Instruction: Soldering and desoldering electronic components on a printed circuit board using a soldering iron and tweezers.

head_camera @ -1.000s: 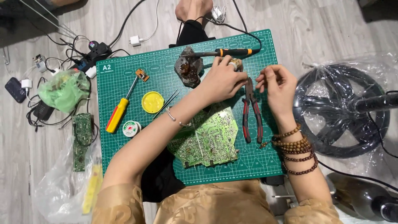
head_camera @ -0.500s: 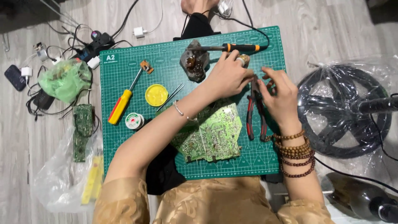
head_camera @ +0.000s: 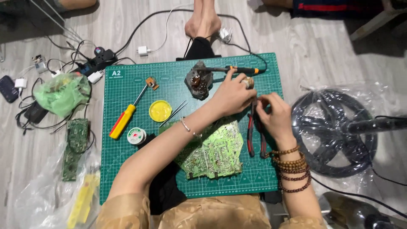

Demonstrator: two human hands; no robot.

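- While both hands meet over the green cutting mat (head_camera: pixel 127 169), the left hand (head_camera: pixel 231 95) curls, fingers pinched at the top of the red-handled pliers (head_camera: pixel 255 131).
- Right hand (head_camera: pixel 275 116) curls half-closed against the pliers' head; its exact grip is hidden.
- Just left lies the green circuit board (head_camera: pixel 214 152).
- A soldering iron (head_camera: pixel 237 70) rests above.

on the green cutting mat (head_camera: pixel 127 178), a yellow-handled screwdriver (head_camera: pixel 123 121) lies at nine o'clock beside a yellow tin (head_camera: pixel 160 110). a green bag (head_camera: pixel 61 93) sits farther left; a wrapped fan grille (head_camera: pixel 335 131) rests at three o'clock.
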